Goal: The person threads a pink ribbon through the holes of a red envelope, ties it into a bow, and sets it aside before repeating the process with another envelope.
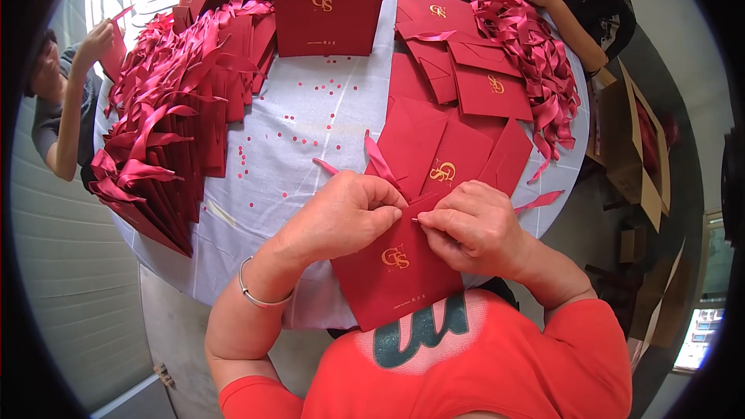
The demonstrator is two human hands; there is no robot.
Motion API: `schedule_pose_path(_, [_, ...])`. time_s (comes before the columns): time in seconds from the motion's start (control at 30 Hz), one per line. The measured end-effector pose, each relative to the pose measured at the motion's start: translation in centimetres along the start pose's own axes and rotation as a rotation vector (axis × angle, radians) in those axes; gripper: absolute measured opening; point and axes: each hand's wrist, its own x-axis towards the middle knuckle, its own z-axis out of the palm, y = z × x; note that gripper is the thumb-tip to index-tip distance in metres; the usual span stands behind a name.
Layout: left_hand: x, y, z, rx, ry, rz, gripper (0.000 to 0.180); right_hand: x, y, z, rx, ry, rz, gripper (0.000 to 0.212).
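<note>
A flat red paper gift bag (396, 283) with a gold emblem lies tilted at the table's near edge, against my red shirt. My left hand (349, 209) is closed in a pinch at the bag's top edge. A pink ribbon (378, 159) sticks up just beyond those fingers. Beside it my right hand (477, 229) is closed too, fingertips over the bag's upper part. A tiny pale tip shows at its fingers; I cannot make out what it belongs to. Another ribbon end (541, 200) comes out to the right of this hand.
Ribboned red bags (209, 85) stand packed along the left. More flat bags (419, 132) overlap ahead. One bag (330, 12) stands upright at the back. Small red dots lie on the white tablecloth (287, 163). Two people sit across, left and right. An open cardboard box (632, 147) is at right.
</note>
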Motion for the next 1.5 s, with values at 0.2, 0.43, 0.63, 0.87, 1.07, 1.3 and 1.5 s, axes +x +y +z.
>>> schedule_pose_path(0.2, [0.1, -0.3, 0.3, 0.032, 0.038, 0.018, 0.012, 0.6, -0.7, -0.4, -0.107, -0.085, 0.008, 0.016])
schedule_pose_path(0.43, [-0.3, 0.4, 0.8, 0.128, 0.095, 0.007, 0.012, 2.1, -2.2, -0.7, -0.201, -0.26, 0.128, 0.01])
schedule_pose_path(0.63, [-0.6, 0.3, 1.4, 0.233, 0.185, 0.149, 0.018, 4.6, -3.4, -0.9, -0.296, -0.455, 0.178, 0.006])
schedule_pose_path(0.87, [-0.9, 0.0, 1.2, 0.253, 0.206, 0.185, 0.018, 6.3, -3.1, -0.9, -0.261, -0.623, 0.175, 0.007])
schedule_pose_path(1.07, [-0.5, -0.4, 1.0, 0.246, 0.174, 0.158, 0.014, 2.2, -2.0, 0.4, -0.141, -0.277, 0.093, 0.011])
schedule_pose_path(1.3, [-0.1, -1.0, 0.5, 0.158, 0.124, 0.064, 0.014, 1.2, -0.7, 1.1, -0.026, -0.128, 0.071, 0.017])
schedule_pose_path(1.5, [-0.3, -0.4, 1.1, 0.27, 0.163, 0.093, 0.014, 0.6, -0.8, 1.1, -0.05, -0.082, 0.085, 0.019])
